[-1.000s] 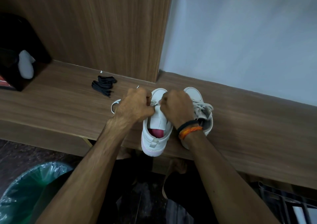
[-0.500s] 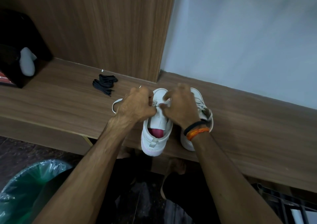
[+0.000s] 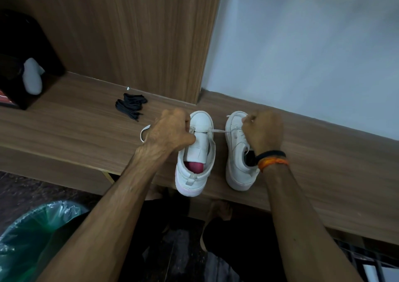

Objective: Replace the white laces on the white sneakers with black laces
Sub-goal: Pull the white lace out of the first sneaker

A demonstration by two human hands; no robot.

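Note:
Two white sneakers stand toes-away on a wooden bench point(image 3: 323, 163). The left sneaker point(image 3: 195, 158) has a pink insole, and its tongue is nearly bare of lace. My left hand point(image 3: 170, 131) grips this sneaker's left side near the eyelets. My right hand point(image 3: 263, 130) pinches a white lace point(image 3: 220, 131) drawn taut sideways from the left sneaker, and it hovers over the right sneaker point(image 3: 238, 156), which still carries white lacing. A loop of white lace point(image 3: 143, 132) pokes out left of my left hand. A bundle of black laces point(image 3: 130, 104) lies on the bench behind and to the left.
A wood panel point(image 3: 140, 40) and a pale wall point(image 3: 313, 50) rise behind the bench. A dark box with a grey object point(image 3: 32, 79) sits at far left. A bin lined with a green bag point(image 3: 32, 238) stands on the floor at lower left.
My right hand has moved right, away from the left sneaker, drawing the white lace out taut over the right sneaker. My left hand has stayed on the left sneaker.

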